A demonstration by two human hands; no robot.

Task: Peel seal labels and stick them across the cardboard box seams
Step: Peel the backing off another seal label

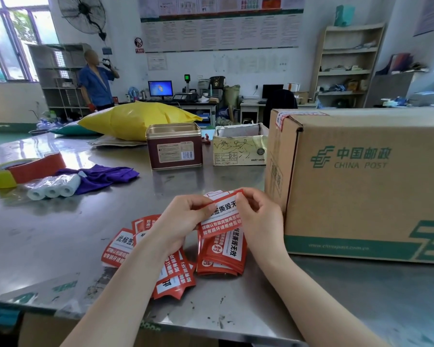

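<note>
I hold one red and white seal label above the steel table, between both hands. My left hand pinches its left edge. Its upper right corner is pinched by the fingertips of my right hand. Under my hands lies a stack of the same labels, with loose ones spread to the left. A large cardboard box with green China Post print stands at the right, close to my right hand. One red label is stuck over its top left corner.
A brown tin and a small open carton stand behind the labels. At the left lie a purple cloth, wrapped white rolls and tape rolls. A yellow bag lies farther back. A person stands by the shelves.
</note>
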